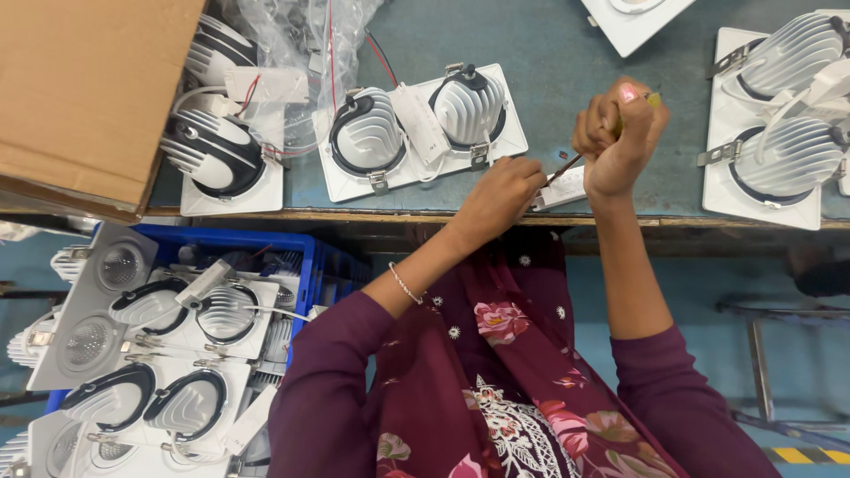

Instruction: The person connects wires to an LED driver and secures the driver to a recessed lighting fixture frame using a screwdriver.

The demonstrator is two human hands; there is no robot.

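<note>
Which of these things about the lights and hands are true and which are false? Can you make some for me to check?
1. The right hand grips a screwdriver. True.
2. The left hand rests on the cardboard box. False: it is at the small white box by the table edge, far from the cardboard.
3. A blue crate below the table holds light fittings. True.
4. The twin light on the table is round and red. False: its plate is white and rectangular, with two ribbed lamps.
5. The person wears a bracelet on the left wrist. True.
</note>
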